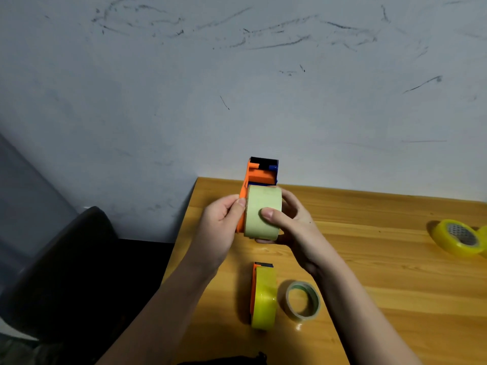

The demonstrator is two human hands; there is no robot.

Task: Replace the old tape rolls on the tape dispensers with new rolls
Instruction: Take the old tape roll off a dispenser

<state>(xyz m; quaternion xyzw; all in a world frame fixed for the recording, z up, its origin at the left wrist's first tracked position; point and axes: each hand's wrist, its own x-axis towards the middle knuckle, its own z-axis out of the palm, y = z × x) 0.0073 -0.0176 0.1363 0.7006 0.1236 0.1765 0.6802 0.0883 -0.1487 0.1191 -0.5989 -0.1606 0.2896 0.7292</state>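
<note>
I hold an orange and blue tape dispenser (pixel 259 173) above the wooden table, its cutter end pointing away from me. A pale green tape roll (pixel 259 206) sits in it. My left hand (pixel 220 227) grips the dispenser's orange left side. My right hand (pixel 292 225) clasps the roll from the right, thumb pressed on its face. Nearer to me, a second orange dispenser (pixel 253 288) lies on the table with a yellow roll (pixel 263 301) in it. A thin, nearly used-up roll (pixel 303 301) lies flat just right of it.
Yellow tape rolls (pixel 457 237) lie at the table's (pixel 382 272) right edge of view. A scuffed white wall stands behind the table. A dark chair (pixel 66 264) sits left of the table's left edge.
</note>
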